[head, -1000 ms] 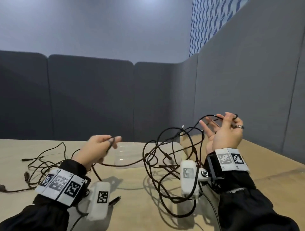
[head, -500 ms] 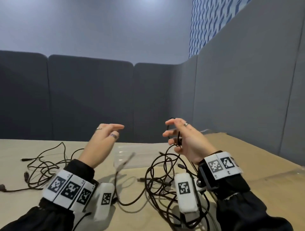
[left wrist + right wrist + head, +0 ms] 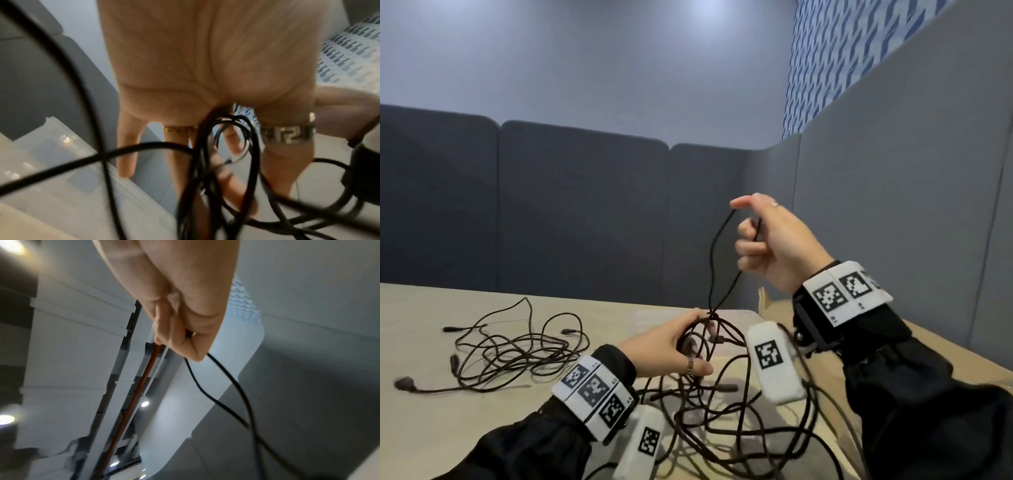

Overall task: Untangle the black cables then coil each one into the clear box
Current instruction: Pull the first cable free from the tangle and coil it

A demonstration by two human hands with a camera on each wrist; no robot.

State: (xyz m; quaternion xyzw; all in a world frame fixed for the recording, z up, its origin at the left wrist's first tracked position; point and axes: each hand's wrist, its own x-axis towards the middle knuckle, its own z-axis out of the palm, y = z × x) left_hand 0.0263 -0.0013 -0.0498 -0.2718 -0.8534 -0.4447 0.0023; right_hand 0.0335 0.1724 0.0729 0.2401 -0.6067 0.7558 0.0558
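- right hand (image 3: 777,245) raised, pinching a black cable loop (image 3: 717,253)
- left hand (image 3: 669,346) below, gripping the cable tangle (image 3: 722,404) over the table (image 3: 424,428)

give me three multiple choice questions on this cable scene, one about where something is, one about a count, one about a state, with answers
1. Where does the loose cable pile that no hand touches lie?
A. on the table to the left of the left hand
B. inside the clear box
C. draped over the right wrist

2. How many strands hang from the right hand down to the knot?
A. none
B. two
C. five

3. What is the left hand doing?
A. lying flat and empty on the table
B. holding the tangled bundle, fingers among its loops
C. pressing the box shut

Answers:
1 A: the head view shows the pile spread on the table, apart from both hands.
2 B: two black strands leave the fist and meet lower down.
3 B: the left wrist view shows loops passing between the fingers.
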